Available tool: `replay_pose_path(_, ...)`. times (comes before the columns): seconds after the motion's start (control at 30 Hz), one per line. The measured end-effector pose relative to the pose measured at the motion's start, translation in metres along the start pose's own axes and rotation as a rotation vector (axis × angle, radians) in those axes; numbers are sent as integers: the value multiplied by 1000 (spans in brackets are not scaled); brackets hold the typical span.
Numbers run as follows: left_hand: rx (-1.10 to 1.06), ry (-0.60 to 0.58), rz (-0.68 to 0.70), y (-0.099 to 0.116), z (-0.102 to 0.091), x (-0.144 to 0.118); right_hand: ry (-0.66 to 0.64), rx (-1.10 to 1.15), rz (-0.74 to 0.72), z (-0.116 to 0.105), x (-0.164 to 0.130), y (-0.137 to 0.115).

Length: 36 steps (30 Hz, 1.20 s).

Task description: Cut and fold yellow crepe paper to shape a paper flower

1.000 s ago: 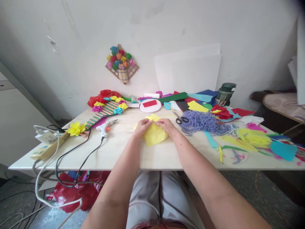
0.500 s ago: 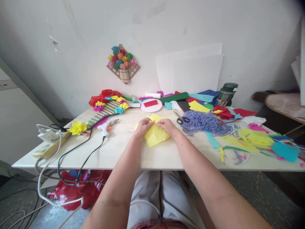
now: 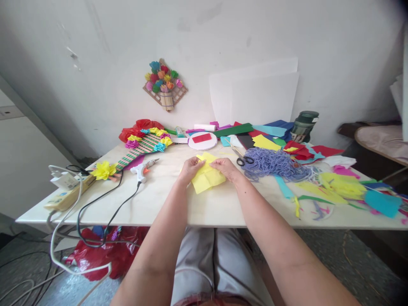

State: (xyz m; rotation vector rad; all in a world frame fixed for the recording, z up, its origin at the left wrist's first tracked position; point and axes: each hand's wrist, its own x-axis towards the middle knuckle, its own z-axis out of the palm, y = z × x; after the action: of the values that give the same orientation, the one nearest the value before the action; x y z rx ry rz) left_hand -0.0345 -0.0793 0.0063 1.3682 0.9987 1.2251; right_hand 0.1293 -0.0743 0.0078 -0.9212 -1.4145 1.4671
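The yellow paper [image 3: 207, 179] is lying on the table [image 3: 197, 208] near its front edge, w/ both hands pinching its upper part. The left hand [image 3: 190, 168] is gripping the top-left of the sheet, thumb and fingers closed on it; the right hand [image 3: 227, 168] is clamped on the top-right edge the same way. The two hands are sitting just beside each other, fingertips nearly meeting over the sheet. It's looking folded or creased, though the view is too small to tell how many layers.

Taking the yellow paper as landmark: the black-handled scissors [image 3: 244, 160] are lying just to its right and a bit farther back, touching the heap of purple yarn [image 3: 274, 164] beyond them. Left of the paper a glue gun [image 3: 142, 169] is resting w/ its black cord [image 3: 105, 208] trailing off the table's front-left. Behind the paper a white round disc [image 3: 202, 140] is carrying a red strip. Back-left of the paper a striped board w/ paper flowers [image 3: 143, 145] is lying at an angle. Far right of the paper, coloured paper scraps [image 3: 344, 185] are spreading over the tabletop. Well behind, on the wall, a small flower plaque [image 3: 164, 87] is hanging.
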Motion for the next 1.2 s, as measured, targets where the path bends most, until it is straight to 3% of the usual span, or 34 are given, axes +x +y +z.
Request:
replay_pose_path(0.33, 28, 11, 13, 0, 0, -1, 27, -42, -20, 0, 1, 0)
replay_pose_path(0.67, 39, 19, 42, 2, -1, -1, -53, -31, -14, 0, -1, 0)
replay_pose_path(0.9, 162, -22, 78, 0, 3, -1, -135, -96, 3, 1, -5, -4)
replay_pose_path(1.2, 274, -32, 145, 1, 5, -2, -62, -242, 40, 8, -1, 7)
